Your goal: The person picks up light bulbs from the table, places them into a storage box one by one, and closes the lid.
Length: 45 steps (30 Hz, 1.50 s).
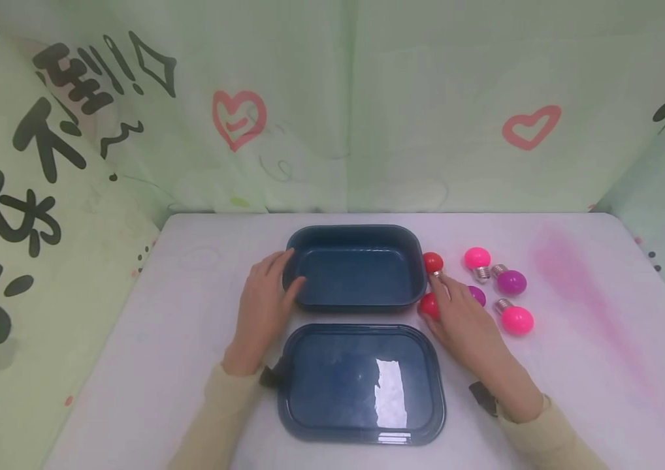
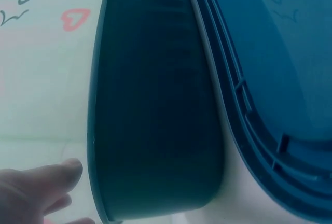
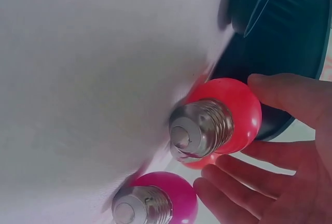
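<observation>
A dark blue rectangular box (image 1: 356, 308) stands on the table without its cover. My left hand (image 1: 262, 307) is at the box's left side, thumb and fingers apart near the rim. My right hand (image 1: 468, 326) reaches over the bulbs beside the box's right side. In the right wrist view, its thumb touches a red light bulb (image 3: 244, 112) with a metal screw base, and the other fingers extend loosely beside it. A second red bulb (image 1: 433, 262) lies just beyond the fingertips, against the box. A purple bulb (image 1: 477, 295) is partly hidden behind this hand.
The matching blue lid (image 1: 332, 391) lies flat in front of the box, reflecting light. To the right are a pink bulb (image 1: 477, 257), another purple bulb (image 1: 511, 282) and a second pink bulb (image 1: 517, 321). A printed curtain (image 1: 368, 117) hangs behind the table.
</observation>
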Available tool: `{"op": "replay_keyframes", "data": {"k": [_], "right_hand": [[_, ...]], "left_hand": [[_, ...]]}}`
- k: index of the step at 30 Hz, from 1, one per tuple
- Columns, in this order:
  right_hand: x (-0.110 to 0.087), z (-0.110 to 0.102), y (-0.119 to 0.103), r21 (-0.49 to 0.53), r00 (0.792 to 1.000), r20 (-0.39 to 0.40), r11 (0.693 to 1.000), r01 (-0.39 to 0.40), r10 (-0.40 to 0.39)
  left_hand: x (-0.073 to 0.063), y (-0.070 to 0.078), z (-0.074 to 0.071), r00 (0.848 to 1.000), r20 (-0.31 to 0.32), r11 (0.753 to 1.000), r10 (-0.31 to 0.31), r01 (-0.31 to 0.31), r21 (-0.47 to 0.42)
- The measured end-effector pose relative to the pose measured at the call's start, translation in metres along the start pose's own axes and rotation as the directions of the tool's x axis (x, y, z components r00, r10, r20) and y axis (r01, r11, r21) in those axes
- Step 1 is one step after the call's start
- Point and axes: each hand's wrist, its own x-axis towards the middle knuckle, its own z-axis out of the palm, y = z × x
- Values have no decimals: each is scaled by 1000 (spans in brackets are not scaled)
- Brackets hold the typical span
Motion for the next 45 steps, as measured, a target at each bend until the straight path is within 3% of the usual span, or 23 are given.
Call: {"op": "replay_keyframes", "data": {"k": [7, 12, 20, 23, 28, 38, 45], "right_hand": [[0, -1, 1, 15, 999, 44, 1000, -14, 13], [-1, -3, 1, 15, 998, 65, 1000, -19, 18], [0, -3, 2, 13, 998, 66, 1000, -10, 9], [0, -4, 1, 16, 998, 69, 1000, -15, 13], [0, -5, 0, 26, 997, 72, 1000, -14, 12], [2, -6, 0, 49, 997, 78, 999, -12, 9], [2, -6, 1, 54, 996, 84, 998, -22, 18]], "left_hand": [[3, -7, 3, 999, -4, 999, -35, 35, -17], [5, -12, 6, 996, -3, 991, -85, 84, -100], [10, -22, 13, 983, 13, 937, -182, 177, -301], [10, -24, 14, 972, 41, 895, -231, 229, -383], [11, -27, 17, 938, 122, 815, -324, 342, -468], [14, -33, 15, 869, 265, 651, -418, 490, -580], [13, -33, 12, 789, 398, 471, -468, 604, -644]]}}
